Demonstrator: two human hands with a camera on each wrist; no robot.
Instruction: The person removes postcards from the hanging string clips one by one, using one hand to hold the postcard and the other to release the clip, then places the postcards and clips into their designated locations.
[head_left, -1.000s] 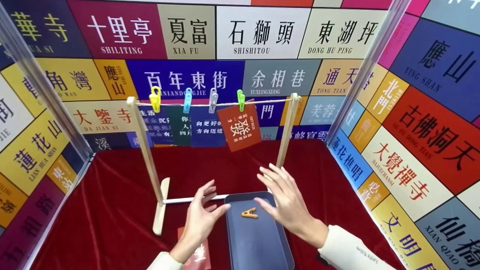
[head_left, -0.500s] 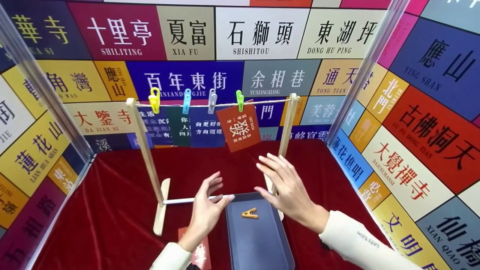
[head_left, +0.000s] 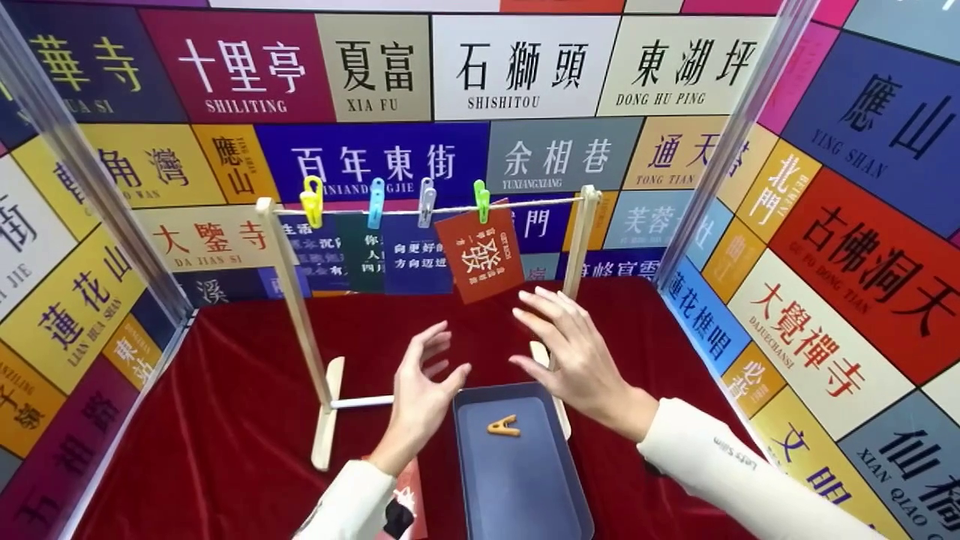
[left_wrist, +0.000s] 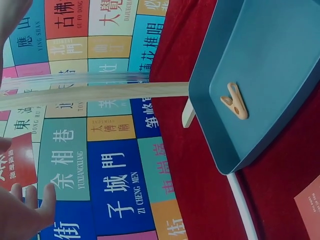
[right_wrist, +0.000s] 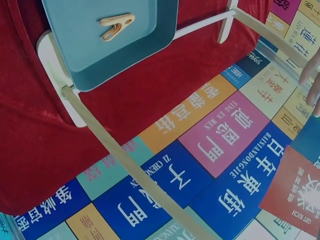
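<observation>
Both hands are raised with nothing in them, fingers spread and loosely bent. The left hand [head_left: 424, 390] is just left of the far end of a blue-grey tray [head_left: 517, 472]. Opposite it, the right hand [head_left: 574, 352] hovers over the tray's far right corner, below a hanging red card [head_left: 480, 259]. A green clothespin [head_left: 481, 201] clips that card to a string line. An orange-brown clothespin [head_left: 503, 426] lies in the tray, also visible in the left wrist view. Another red card [head_left: 411, 487] lies on the cloth, partly hidden by the left forearm.
A wooden frame [head_left: 296, 300] carries the string. Yellow [head_left: 311, 201], blue [head_left: 376, 202] and grey clothespins [head_left: 427, 202] hold dark printed cards [head_left: 416, 255] on it. Dark red cloth [head_left: 225, 420] covers the table. Printed sign panels [head_left: 525, 64] enclose the back and sides.
Both hands have risen and moved forward, toward the hanging red card, the left also slightly rightward. The clips, cards and tray stay where they were.
</observation>
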